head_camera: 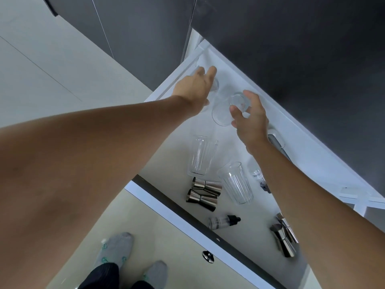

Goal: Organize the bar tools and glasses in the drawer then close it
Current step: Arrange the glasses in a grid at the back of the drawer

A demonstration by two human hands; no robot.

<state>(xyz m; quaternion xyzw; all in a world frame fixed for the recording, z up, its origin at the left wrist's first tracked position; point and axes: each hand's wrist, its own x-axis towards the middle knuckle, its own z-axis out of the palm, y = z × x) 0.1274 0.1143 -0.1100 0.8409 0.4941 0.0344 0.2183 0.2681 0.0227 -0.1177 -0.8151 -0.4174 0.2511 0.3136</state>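
The white drawer (183, 80) stands pulled out. My left hand (194, 88) reaches into its far left corner and grips a clear glass (216, 86) that is mostly hidden behind the fingers. My right hand (251, 119) holds a second clear glass (224, 113), tilted with its base up, just to the right of the first. Two ribbed glasses (199, 156) (237, 183) lie on their sides mid-drawer. Two steel jiggers (205, 193) lie near the front, and two more jiggers (284, 237) at the right. A dropper bottle (224, 221) lies between them.
A grey-handled tool (278, 143) and another small bottle (258, 175) lie partly hidden under my right arm. The drawer front has a metal knob (208, 256). Dark cabinet fronts (291, 59) overhang the drawer's back. My feet in grey socks (116, 251) stand on pale floor.
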